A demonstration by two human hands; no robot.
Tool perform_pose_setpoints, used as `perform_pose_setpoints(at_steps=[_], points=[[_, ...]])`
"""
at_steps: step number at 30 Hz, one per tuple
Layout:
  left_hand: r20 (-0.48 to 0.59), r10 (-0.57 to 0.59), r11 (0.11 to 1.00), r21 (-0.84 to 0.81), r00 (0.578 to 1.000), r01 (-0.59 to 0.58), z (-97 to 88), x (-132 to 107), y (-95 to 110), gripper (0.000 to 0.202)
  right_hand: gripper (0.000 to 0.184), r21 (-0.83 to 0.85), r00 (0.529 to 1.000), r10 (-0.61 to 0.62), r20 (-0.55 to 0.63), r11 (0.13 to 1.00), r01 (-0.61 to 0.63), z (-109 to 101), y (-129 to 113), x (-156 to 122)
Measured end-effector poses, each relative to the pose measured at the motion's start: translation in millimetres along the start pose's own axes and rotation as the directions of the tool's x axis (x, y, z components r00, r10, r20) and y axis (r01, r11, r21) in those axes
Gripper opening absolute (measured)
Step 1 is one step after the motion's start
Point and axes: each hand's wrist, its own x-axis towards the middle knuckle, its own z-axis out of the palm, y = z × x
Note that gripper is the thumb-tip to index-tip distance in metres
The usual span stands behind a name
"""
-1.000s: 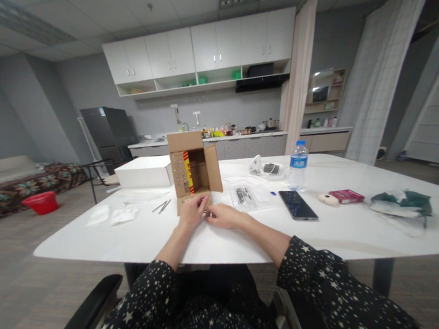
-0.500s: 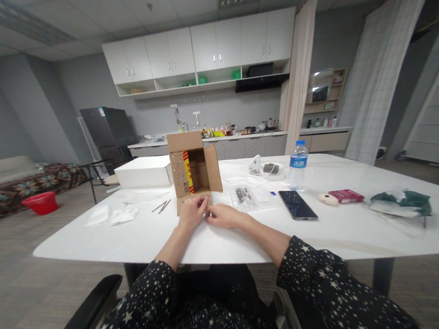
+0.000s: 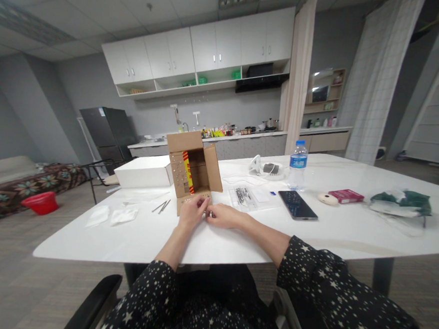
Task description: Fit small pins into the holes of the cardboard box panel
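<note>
An opened cardboard box (image 3: 199,175) stands on the white table, its flaps spread and its mouth toward me. Small shiny pieces dot its left flap, beside a strip of yellow and red tape. Over the lower front flap is my left hand (image 3: 194,209), fingers bent and pinched together. My right hand (image 3: 221,216) meets it from the right at the flap's edge, fingers closed too. Whatever lies between the fingertips is too small and hidden to name. A clear plastic case (image 3: 249,197) with small dark parts lies right of the box. Two thin metal tools (image 3: 161,206) lie to its left.
A white box (image 3: 143,173) and white tissues (image 3: 123,216) are on the left. To the right are a phone (image 3: 298,205), a water bottle (image 3: 298,165), a small white fan (image 3: 268,169), a dark red box (image 3: 346,196) and a green bag (image 3: 403,202).
</note>
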Motion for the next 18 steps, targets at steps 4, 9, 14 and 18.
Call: perform_pose_setpoints(at_steps=[4,9,14,18], points=[[-0.008,-0.005,1.000,-0.012,1.000,0.005,1.5,0.9,-2.5,0.031,0.021,-0.010,1.000,0.004,0.006,1.000,-0.004,-1.2,-1.6,-0.6],[-0.020,-0.008,1.000,0.003,1.000,0.008,2.0,1.8,-5.4,0.029,0.023,-0.013,1.000,0.006,0.003,1.000,-0.006,-1.4,-2.2,-0.3],[-0.007,-0.031,0.999,0.024,0.999,0.031,0.4,2.5,-4.3,0.027,0.022,-0.008,1.000,0.005,-0.002,1.000,-0.005,-0.3,-0.7,0.7],[-0.045,-0.035,0.999,-0.020,0.998,0.034,0.0,2.7,-3.3,0.028,0.023,-0.002,1.000,0.008,0.001,1.000,-0.008,0.5,0.2,1.0]])
